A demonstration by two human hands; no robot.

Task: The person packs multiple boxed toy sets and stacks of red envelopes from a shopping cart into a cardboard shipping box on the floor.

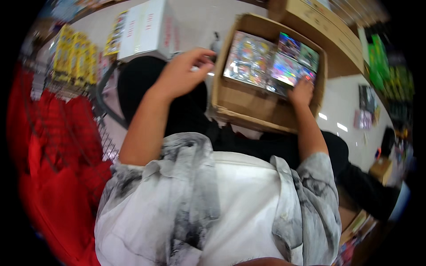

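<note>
An open cardboard carton (256, 116) stands before me, close to my knees. On its left side are clear-wrapped packs (248, 58) with colourful small pictures. To the right, shiny holographic boxes or packs (288, 69) form a group with a rainbow sheen. My right hand (301, 92) reaches into the carton and its fingers touch the near right edge of the holographic group; blur hides whether they grip it. Just outside the carton's left wall, my left hand (188, 71) hovers above my knee, fingers loosely bent and apart, with nothing plainly held.
A white carton (143, 31) with red printing stands at the upper left, beside yellow packaged goods (75, 55). Red fabric (63, 186) hangs by a wire rack at the left. A long brown carton (327, 30) lies beyond mine. Dark packets (366, 98) rest on the floor at right.
</note>
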